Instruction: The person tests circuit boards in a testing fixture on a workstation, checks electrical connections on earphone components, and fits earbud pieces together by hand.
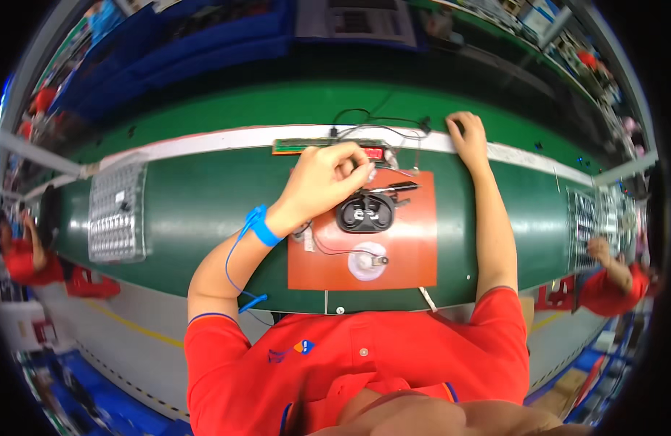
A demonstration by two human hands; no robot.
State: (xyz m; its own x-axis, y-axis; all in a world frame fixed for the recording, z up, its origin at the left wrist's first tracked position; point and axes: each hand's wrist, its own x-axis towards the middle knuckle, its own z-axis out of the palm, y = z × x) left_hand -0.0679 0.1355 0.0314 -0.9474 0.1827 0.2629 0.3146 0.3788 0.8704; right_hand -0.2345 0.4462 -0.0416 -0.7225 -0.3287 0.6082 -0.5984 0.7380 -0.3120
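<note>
My left hand (pixel 327 178) hovers above the far left part of an orange-red mat (pixel 412 272), a blue wrist strap (pixel 260 225) around its wrist. Its fingers are curled into a pinch; a small pale spot shows at the tips, too small to name. Just below the fingertips lies a black case (pixel 364 213) with two rounded hollows, which looks like an earbud case. A black pen-like tool (pixel 402 187) lies behind it. My right hand (pixel 469 136) reaches to the white strip (pixel 510 154) at the far right, thumb and fingers apart, seemingly holding nothing.
A white disc (pixel 361 267) with a small metal part and thin wire lies on the mat. Behind it are a green circuit strip (pixel 299 145), a red display (pixel 375 154) and a black cable (pixel 361 112). Clear part trays (pixel 118 211) stand left and right; co-workers sit at both sides.
</note>
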